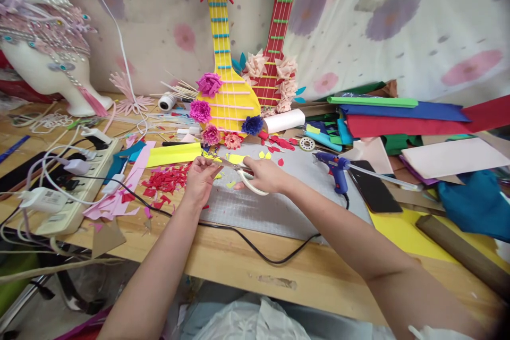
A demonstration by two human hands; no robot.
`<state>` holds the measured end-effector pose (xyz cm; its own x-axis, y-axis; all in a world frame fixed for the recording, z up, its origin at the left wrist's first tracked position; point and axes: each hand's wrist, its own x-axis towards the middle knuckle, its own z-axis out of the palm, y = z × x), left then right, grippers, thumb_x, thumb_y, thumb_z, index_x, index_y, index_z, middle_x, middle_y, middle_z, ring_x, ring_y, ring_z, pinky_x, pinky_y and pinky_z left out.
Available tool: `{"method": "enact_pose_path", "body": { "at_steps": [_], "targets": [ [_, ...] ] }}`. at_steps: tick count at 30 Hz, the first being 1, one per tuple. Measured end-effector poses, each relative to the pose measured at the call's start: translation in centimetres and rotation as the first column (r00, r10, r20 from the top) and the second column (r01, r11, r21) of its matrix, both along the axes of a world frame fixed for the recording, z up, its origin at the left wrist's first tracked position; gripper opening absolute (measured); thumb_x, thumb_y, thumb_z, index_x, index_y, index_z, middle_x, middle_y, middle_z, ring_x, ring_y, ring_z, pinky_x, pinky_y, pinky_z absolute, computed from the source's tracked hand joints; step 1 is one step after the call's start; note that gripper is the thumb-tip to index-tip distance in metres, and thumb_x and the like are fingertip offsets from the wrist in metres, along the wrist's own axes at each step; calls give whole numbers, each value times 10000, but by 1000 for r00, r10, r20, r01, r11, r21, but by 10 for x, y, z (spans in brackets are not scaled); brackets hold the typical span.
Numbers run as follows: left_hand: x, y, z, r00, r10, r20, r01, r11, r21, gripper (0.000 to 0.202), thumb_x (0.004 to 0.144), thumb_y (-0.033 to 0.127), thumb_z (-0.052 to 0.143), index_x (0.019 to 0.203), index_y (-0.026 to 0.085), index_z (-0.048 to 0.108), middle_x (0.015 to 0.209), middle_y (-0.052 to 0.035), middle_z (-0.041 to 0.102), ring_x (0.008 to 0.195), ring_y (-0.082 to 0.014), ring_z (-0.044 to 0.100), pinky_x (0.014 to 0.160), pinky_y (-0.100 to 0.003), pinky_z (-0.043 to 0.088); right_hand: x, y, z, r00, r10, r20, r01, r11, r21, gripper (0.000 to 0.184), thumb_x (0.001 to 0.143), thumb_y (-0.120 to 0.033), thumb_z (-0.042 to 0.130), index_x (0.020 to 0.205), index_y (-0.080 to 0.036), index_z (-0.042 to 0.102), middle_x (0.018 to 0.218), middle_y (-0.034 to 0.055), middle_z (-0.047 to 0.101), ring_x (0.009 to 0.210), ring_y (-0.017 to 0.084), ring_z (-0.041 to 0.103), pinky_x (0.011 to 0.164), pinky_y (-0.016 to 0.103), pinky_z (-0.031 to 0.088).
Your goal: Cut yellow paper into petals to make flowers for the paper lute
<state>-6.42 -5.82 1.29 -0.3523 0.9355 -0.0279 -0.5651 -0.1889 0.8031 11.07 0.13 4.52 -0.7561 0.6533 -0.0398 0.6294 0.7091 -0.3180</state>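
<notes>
My right hand is closed round the white handles of a pair of scissors, whose blades point left. Pinched in the fingers of my left hand is a small piece of yellow paper, close to the scissor tips. Whether the blades touch it I cannot tell. Beneath both hands lies a grey cutting mat with small yellow and red cut petals on it. A folded yellow strip is just left of my left hand, above a heap of red scraps.
Behind my hands stand a yellow paper lute and a red one, both with paper flowers. A blue glue gun and a phone lie right. A power strip is left. A black cable crosses the mat's front edge.
</notes>
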Motion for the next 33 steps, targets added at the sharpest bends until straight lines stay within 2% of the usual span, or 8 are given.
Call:
{"method": "enact_pose_path", "body": {
  "at_steps": [11,21,27,30,33],
  "targets": [
    [-5,2,2,1000,-7,15,7,999,-32,367,527,50,722,653,189,407,621,83,564,676,-72,608,829,-262,482,-4,3,-4,1000,-27,-2,27,1000,0,540,749,-689,455,912,-182,539,800,98,661,737,224,603,551,262,253],
    [-23,-6,1,999,49,10,-48,998,-41,365,506,46,735,613,182,413,575,84,546,654,-77,614,786,-256,512,-22,3,-5,998,1,-68,-3,999,-39,535,747,-687,461,845,-172,566,704,66,614,651,173,549,544,249,243],
    [-32,-11,4,996,85,3,-84,995,-61,393,489,39,758,597,179,407,553,83,536,629,-79,610,744,-246,528,-33,5,-9,989,49,-136,-55,998,-43,480,760,-645,490,793,-172,560,668,38,576,601,137,490,549,243,246],
    [-37,-13,7,995,98,6,-97,992,-84,385,488,40,759,593,170,412,558,82,549,632,-80,620,738,-245,533,-39,7,-16,983,30,-183,-47,995,-90,448,758,-622,514,762,-175,538,637,6,538,568,111,444,541,232,247],
    [-42,-15,8,996,89,-2,-89,984,-153,361,503,44,745,594,163,417,563,64,583,687,-115,653,719,-258,541,-42,10,-24,967,-64,-246,17,982,-187,426,747,-604,537,714,-181,500,620,-19,504,563,98,419,540,225,263]
  ]
}}
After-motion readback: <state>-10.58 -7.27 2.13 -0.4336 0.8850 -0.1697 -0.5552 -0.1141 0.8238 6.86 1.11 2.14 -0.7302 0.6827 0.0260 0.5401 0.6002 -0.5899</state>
